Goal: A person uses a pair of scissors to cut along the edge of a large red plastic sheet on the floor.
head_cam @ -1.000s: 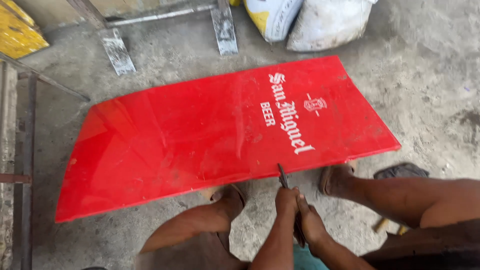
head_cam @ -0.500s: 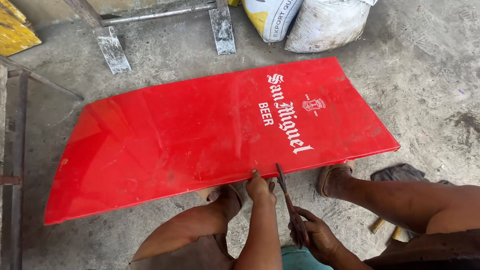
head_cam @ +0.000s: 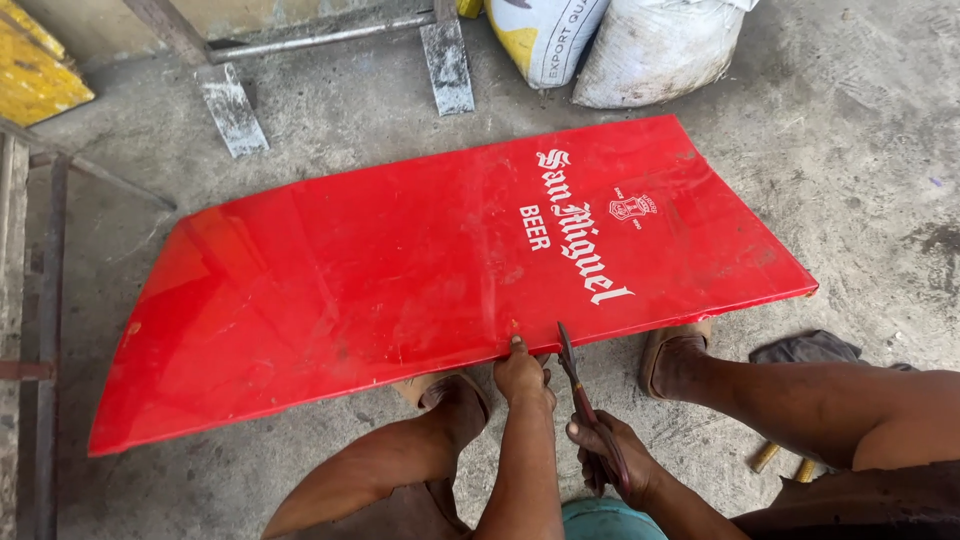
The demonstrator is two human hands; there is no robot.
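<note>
A large red sheet panel (head_cam: pixel 400 280) with white lettering lies flat on the concrete floor in front of me. My left hand (head_cam: pixel 522 372) grips its near edge, thumb on top. Just to the right, my right hand (head_cam: pixel 610 455) is closed around the handles of a pair of snips (head_cam: pixel 575 375), whose blades point up at the panel's near edge. My bare legs and feet are spread either side, toes tucked under the panel's edge.
Two filled sacks (head_cam: pixel 620 45) stand at the back. A metal frame with flat feet (head_cam: pixel 240 110) sits behind the panel. A yellow board (head_cam: pixel 35 75) lies at the far left, rusty bars (head_cam: pixel 40 330) along the left edge, a grey rag (head_cam: pixel 810 350) at the right.
My left hand let go of the snips and moved up to grip the panel's near edge. My right hand slid lower on the handles; the view shifted slightly.
</note>
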